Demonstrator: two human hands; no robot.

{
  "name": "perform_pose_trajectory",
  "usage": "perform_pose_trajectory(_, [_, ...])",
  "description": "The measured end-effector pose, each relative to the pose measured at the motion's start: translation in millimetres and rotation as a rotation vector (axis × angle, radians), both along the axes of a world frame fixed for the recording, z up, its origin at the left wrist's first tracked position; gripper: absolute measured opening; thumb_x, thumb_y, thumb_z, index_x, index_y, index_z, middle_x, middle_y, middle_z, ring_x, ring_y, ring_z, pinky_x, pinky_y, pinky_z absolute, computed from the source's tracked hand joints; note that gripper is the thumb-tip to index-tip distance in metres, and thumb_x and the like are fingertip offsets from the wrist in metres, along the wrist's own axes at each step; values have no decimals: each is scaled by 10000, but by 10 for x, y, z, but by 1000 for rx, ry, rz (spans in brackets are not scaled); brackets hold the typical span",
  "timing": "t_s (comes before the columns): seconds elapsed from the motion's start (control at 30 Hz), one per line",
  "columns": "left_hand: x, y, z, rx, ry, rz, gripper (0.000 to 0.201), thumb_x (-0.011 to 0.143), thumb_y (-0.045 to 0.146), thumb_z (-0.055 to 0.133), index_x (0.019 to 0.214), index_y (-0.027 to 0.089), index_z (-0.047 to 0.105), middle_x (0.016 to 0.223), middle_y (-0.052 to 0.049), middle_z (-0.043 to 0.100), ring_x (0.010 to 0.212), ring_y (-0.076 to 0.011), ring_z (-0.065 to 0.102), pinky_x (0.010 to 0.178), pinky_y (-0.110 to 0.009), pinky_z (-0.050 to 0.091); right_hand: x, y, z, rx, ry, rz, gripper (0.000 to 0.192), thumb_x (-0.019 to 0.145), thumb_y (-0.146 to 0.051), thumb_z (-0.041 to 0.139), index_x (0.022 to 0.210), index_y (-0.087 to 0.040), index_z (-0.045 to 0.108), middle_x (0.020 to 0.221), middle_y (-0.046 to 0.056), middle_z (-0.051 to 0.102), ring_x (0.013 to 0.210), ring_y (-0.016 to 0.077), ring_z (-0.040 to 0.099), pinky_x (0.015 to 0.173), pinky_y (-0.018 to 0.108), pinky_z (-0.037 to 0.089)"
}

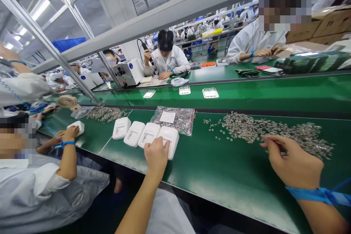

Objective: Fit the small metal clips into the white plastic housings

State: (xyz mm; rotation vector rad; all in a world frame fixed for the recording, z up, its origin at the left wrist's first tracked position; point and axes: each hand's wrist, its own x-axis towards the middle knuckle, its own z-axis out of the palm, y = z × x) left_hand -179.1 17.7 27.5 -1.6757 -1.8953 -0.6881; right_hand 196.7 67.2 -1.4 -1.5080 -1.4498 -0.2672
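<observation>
Bending the fingers of the left hand (155,153) over the near left part of a white, rounded rectangular plastic housing (173,140), rightmost in a row of four on the dark green work table (208,161). Touching it with thumb and fingertips set slightly apart; cannot tell whether gripping it or only resting on it. Can see to its left three matching white housings (134,134), close together, and just behind the row a flat, clear plastic bag (183,119) of silvery metal pieces with a white paper label (168,117). Holding the right hand (297,162) at the near edge of a wide heap of small silvery metal parts (244,128), with thumb and index fingertips drawn close together; cannot tell whether pinching a part between them. Wearing a bright blue strap (309,194) on the right wrist. Can see farther left a co-worker's hand (70,132) touching another white housing (80,127).
</observation>
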Motion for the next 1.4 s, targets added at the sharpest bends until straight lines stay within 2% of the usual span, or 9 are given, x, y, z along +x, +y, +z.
perform_pose_trajectory(0.1, [321, 114, 110, 73, -60, -124, 92, 925, 240, 551, 909, 180, 619, 793, -63, 663, 764, -229, 592, 703, -362, 328, -25, 4, 36, 58, 28, 45, 348, 950, -303, 538, 1278, -362, 637, 829, 16, 745, 730, 278, 725, 519, 376, 528])
perform_pose_trajectory(0.2, [950, 327, 108, 62, -25, -555, 174, 918, 285, 524, 775, 199, 575, 718, -56, 609, 734, -215, 560, 659, -371, 306, -37, 17, 67, 156, -61, 49, 315, 939, -274, 560, 1218, -345, 688, 856, 22, 758, 799, 281, 740, 567, 379, 554])
perform_pose_trajectory(0.3, [1571, 591, -24, -11, 82, -964, 178, 897, 273, 515, 744, 200, 569, 679, -41, 585, 699, -189, 558, 613, -359, 283, -5, -3, 76, 98, 37, 10, 218, 934, -371, 589, 1036, -239, 729, 752, 49, 749, 678, 274, 733, 515, 355, 535])
perform_pose_trajectory(0.43, [1901, 793, -217, -147, 219, -1324, 122, 867, 240, 564, 762, 184, 592, 698, -33, 615, 696, -166, 582, 592, -327, 299, 306, -127, 39, -107, 201, 29, 324, 964, -468, 500, 1032, -170, 607, 803, 92, 756, 635, 233, 723, 549, 309, 543])
perform_pose_trajectory(0.6, [1807, 829, -267, -254, 94, -1199, 163, 887, 237, 529, 740, 188, 578, 695, -18, 617, 690, -154, 586, 626, -322, 322, 1201, -319, 132, -227, 88, -203, 339, 946, -498, 430, 1049, -186, 513, 855, 103, 757, 667, 244, 719, 604, 330, 531])
perform_pose_trajectory(0.73, [1818, 879, -253, -248, 15, -1273, 177, 900, 179, 497, 732, 186, 554, 701, -20, 610, 688, -168, 580, 641, -329, 334, 1871, -434, 368, -329, 97, -316, 370, 865, -501, 421, 1020, -184, 529, 896, 132, 756, 761, 258, 732, 711, 355, 537])
perform_pose_trajectory(0.9, [1836, 919, -281, -312, -7, -1261, 220, 952, 198, 439, 756, 198, 540, 729, -9, 603, 693, -173, 563, 667, -332, 351, 2229, -604, 480, -393, 146, -394, 343, 717, -511, 513, 845, -206, 606, 822, 104, 756, 879, 276, 722, 796, 365, 530])
perform_pose_trajectory(1.13, [1824, 893, -258, -374, -29, -1255, 214, 956, 195, 432, 790, 203, 567, 755, -12, 622, 720, -182, 581, 685, -342, 377, 1822, -763, 304, -369, 211, -535, 395, 668, -514, 497, 761, -175, 676, 760, 146, 719, 766, 307, 676, 735, 427, 506])
perform_pose_trajectory(1.4, [1819, 841, -192, -321, -126, -1234, 251, 961, 279, 476, 1178, 186, 561, 1011, -66, 664, 939, -242, 593, 789, -381, 441, 382, -528, 495, -615, 300, 84, 282, 738, -447, 672, 848, -205, 765, 900, 59, 758, 837, 220, 703, 788, 326, 540])
